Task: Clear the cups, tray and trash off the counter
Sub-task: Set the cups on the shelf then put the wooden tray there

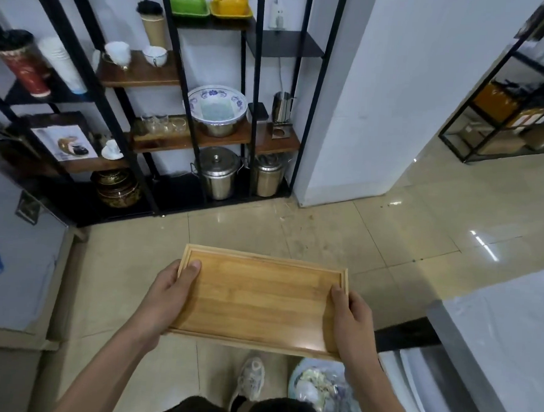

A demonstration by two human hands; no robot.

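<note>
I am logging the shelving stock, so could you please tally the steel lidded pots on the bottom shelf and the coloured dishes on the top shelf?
Steel lidded pots: 2
Green dish: 1
Yellow dish: 1
Total: 4

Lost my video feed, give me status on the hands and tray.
Left hand and right hand grip wooden tray ends. Tray empty, level, over floor. Shelf rack ahead.

Views: one only — the head camera, so no shared part.
Position: at head height, above the tray (259,299).
Facing: forward and down — floor (341,241) below, shelves (187,107) ahead.
Nearness: hands close; shelves farther off.
Lens: wide, edges bowed.
</note>
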